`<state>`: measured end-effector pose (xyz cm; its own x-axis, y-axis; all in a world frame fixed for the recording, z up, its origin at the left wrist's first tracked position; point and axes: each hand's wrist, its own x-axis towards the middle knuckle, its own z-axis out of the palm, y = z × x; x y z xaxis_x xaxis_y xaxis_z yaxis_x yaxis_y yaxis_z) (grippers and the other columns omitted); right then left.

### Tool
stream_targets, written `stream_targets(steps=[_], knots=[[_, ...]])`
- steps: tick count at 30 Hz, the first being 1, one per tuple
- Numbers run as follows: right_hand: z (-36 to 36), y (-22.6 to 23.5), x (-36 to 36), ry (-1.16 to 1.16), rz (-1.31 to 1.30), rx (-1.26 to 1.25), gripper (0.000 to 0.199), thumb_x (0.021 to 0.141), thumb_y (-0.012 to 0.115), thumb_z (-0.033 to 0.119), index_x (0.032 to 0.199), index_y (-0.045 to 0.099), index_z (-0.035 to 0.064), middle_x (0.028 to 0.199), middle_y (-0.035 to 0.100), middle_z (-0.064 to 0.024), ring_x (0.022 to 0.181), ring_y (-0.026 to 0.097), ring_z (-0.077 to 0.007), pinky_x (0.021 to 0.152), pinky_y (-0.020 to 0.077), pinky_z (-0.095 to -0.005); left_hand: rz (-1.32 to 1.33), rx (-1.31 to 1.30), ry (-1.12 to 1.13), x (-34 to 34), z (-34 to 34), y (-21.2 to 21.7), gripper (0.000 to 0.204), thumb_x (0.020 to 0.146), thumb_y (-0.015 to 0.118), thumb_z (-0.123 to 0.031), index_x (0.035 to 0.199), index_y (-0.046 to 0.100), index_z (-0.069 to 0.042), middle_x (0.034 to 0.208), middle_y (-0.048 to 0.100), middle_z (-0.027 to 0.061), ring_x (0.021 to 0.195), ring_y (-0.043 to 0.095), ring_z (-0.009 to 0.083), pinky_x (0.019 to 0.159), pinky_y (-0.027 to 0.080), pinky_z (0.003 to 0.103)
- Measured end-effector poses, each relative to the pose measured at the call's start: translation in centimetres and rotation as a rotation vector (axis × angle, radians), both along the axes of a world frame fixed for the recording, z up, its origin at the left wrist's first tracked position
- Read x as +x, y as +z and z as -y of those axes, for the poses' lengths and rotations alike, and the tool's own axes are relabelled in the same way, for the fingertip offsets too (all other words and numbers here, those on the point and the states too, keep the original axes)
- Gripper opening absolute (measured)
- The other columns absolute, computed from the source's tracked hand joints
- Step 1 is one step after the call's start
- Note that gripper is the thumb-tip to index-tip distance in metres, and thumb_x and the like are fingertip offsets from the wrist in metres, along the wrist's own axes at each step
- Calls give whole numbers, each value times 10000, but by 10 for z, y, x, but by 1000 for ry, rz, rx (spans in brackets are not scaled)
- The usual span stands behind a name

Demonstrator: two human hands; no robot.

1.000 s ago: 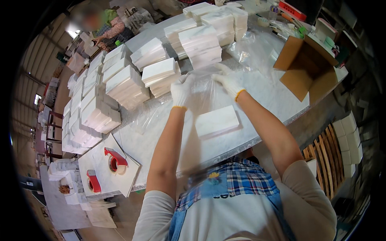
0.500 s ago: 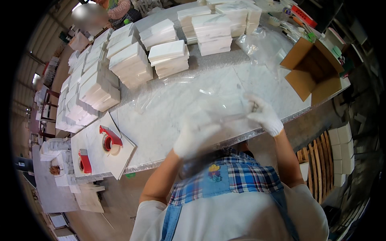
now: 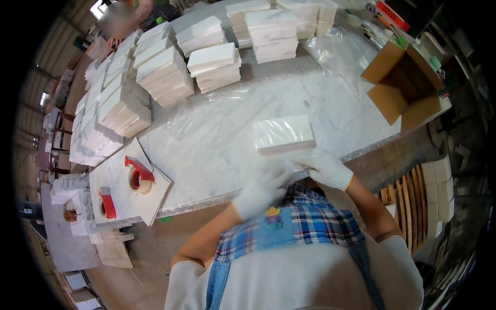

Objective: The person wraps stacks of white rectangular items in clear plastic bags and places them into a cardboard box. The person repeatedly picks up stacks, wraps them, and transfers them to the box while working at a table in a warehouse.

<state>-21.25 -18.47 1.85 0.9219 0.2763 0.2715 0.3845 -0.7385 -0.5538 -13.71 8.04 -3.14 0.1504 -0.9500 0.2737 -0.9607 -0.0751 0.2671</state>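
A short stack of white marble tiles (image 3: pixel 284 135) in a clear plastic bag lies flat on the table, just beyond my hands. My left hand (image 3: pixel 260 191), in a white glove, is at the table's front edge, its fingers blurred and closed around the loose film at the near end of the bag. To its right, my gloved right hand (image 3: pixel 326 168) pinches the same film close to the stack's near side. The film between my hands is thin and partly smeared, so its exact edge cannot be made out.
Several stacks of white tiles (image 3: pixel 165 77) stand along the table's far left. Red tape dispensers (image 3: pixel 137 175) lie at the left front by thin boards. At the right are an open cardboard box (image 3: pixel 405 85) and crumpled clear plastic bags (image 3: pixel 336 51). Wooden slats (image 3: pixel 411 209) stand below, right.
The tile stack, blurred between my hands before, now rests on the table. My left hand has moved down and to the right; my right hand has come nearer the table's front edge.
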Motion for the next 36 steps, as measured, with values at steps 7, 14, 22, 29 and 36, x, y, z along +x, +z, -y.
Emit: stream_targets(steps=[7, 14, 22, 29, 36], knots=[[-5, -12, -27, 77, -165, -99, 350, 890, 635, 78, 1185, 769, 211, 993, 713, -122, 976, 668, -335, 894, 550, -429, -20, 240, -134, -4, -23, 16, 153, 840, 665, -172, 943, 759, -109, 1349, 620, 108, 1315, 541, 307, 1106, 459, 434], [-10, -13, -37, 57, -178, -448, 211, 867, 630, 123, 1007, 761, 210, 834, 708, -39, 896, 688, -262, 811, 530, -418, -904, 204, -135, 75, -12, 167, 241, 853, 804, -81, 1094, 792, -72, 1190, 769, 111, 1089, 724, 295, 976, 558, 395], [-18, -1, -32, 64, -217, -505, 79, 886, 618, 153, 888, 697, 147, 830, 708, -60, 911, 694, -284, 801, 530, -437, 292, 72, 706, 303, 33, 157, 586, 860, 786, -318, 1390, 626, -123, 1343, 677, 165, 1218, 642, 365, 1008, 529, 462], [-13, -20, -37, 22, -183, -405, 100, 833, 637, 187, 891, 718, 177, 767, 688, -39, 841, 668, -268, 780, 500, -440, 227, 466, 609, 409, 56, 148, 1061, 673, 867, -483, 1573, 422, -139, 1456, 588, 214, 1380, 529, 400, 1115, 458, 503], [-11, -28, -39, 4, -150, -374, 81, 833, 623, 202, 844, 701, 180, 756, 671, -34, 830, 657, -266, 765, 495, -436, 136, 492, 533, 415, 61, 156, 1087, 614, 903, -450, 1540, 483, -65, 1379, 627, 238, 1298, 579, 414, 1091, 453, 472]])
